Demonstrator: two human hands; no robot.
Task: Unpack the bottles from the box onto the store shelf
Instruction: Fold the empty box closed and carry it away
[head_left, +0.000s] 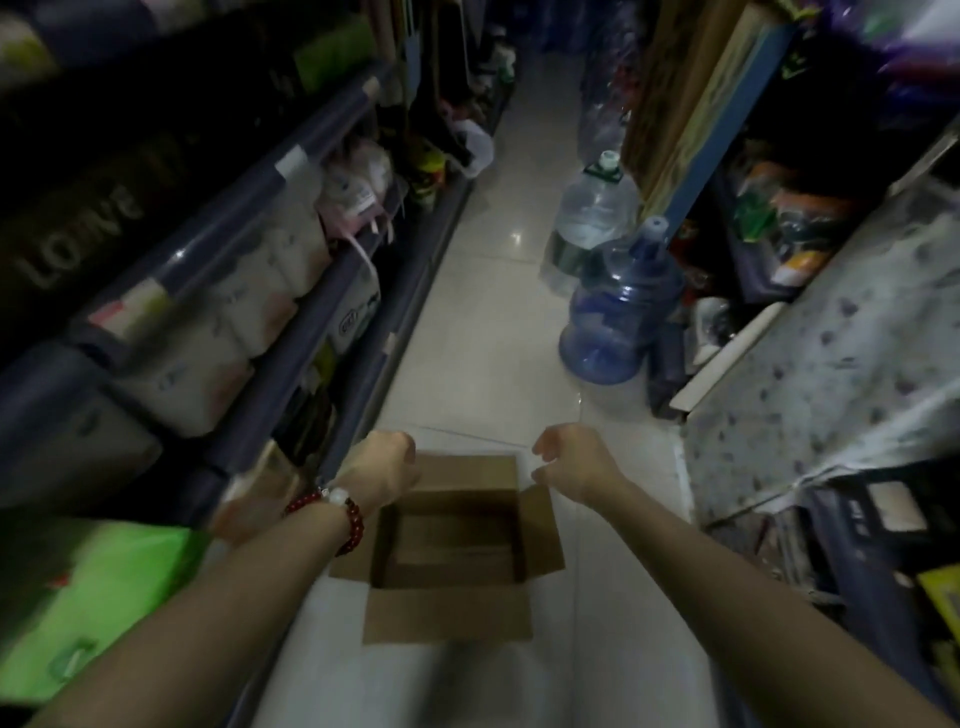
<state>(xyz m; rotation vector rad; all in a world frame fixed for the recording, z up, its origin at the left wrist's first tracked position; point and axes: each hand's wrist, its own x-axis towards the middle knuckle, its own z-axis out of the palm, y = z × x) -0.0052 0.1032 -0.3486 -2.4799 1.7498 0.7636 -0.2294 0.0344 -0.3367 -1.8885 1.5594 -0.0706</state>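
Observation:
A brown cardboard box (452, 613) stands on the pale floor tiles with its flaps folded out. Its inside looks bare; I see no bottles in it. My left hand (384, 467), with a red bead bracelet on the wrist, hovers over the box's far left corner, fingers loosely curled down, holding nothing. My right hand (571, 460) hangs above the far right flap, fingers loosely curled, also holding nothing. The store shelf (291, 332) with blue rails runs along the left of the aisle.
Packs of white rolls fill the left shelf, with a green pack (88, 608) at the near left. Two large water jugs (618, 306) stand on the floor at the right. A patterned cloth (831, 353) covers goods at the right. The aisle runs on ahead.

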